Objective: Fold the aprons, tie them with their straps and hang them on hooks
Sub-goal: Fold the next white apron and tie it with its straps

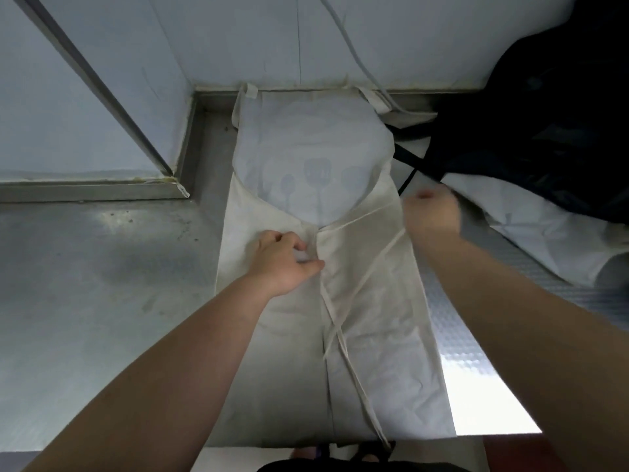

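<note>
A cream apron lies flat on the steel worktop, running from the far edge by the wall to the near edge, where its hem hangs over. Its 2 sides are folded in and meet along a line down the middle. The bib, printed with faint utensil shapes, points to the far edge.

The left hand rests on the left flap at that middle line, fingers bent and thumb out, pinching a small fold of cloth. The right hand is raised just beyond the apron's right side. It is blurred, but it looks curled into a fist round a strap, which runs from the hand slantwise down across the right flap. That strap crosses another one near the middle line, and the loose ends trail to the near edge.

At the far right corner sits a black bag, lying partly on a second white cloth.
</note>
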Action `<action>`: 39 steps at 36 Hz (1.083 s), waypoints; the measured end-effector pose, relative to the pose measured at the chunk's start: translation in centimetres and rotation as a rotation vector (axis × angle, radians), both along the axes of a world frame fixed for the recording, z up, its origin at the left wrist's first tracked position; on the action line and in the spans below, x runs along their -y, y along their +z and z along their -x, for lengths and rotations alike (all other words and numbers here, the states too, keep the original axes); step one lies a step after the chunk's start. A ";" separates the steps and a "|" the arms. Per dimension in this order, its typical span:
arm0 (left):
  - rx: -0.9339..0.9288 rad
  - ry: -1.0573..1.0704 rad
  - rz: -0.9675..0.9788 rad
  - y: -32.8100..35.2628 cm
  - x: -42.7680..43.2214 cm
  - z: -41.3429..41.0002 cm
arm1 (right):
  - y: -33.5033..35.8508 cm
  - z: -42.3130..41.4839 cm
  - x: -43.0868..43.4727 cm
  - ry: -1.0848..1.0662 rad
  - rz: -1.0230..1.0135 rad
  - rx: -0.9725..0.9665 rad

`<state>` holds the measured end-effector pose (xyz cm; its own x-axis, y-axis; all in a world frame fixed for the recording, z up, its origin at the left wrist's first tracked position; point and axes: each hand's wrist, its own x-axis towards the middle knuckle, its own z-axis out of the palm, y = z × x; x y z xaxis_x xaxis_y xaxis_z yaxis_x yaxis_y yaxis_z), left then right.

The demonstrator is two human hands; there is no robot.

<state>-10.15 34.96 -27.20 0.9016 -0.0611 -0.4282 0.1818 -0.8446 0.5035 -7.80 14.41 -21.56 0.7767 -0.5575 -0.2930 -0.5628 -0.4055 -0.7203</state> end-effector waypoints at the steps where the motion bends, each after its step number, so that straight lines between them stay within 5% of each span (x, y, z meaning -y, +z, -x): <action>1: -0.003 0.007 -0.026 0.0 0.2 0.1 | 0.3 -0.1 0.8 -0.087 0.061 0.059; 5: 0.090 0.022 -0.071 0.2 1.7 0.4 | 0.6 0.3 2.6 -0.078 0.271 0.122; 9: 0.187 -0.066 0.022 0.2 2.8 0.8 | -0.8 1.4 1.3 0.230 0.063 0.073; 16: 0.254 -0.018 -0.063 -0.2 1.2 0.3 | -3.9 3.3 -2.1 0.705 -0.001 -0.201; 30: 0.135 0.057 0.100 -1.2 2.1 -0.7 | -4.4 2.7 -2.6 0.758 -0.029 -0.275; 39: -0.132 0.523 0.799 2.6 0.5 -1.4 | -3.8 2.2 -3.1 0.797 -0.020 -0.373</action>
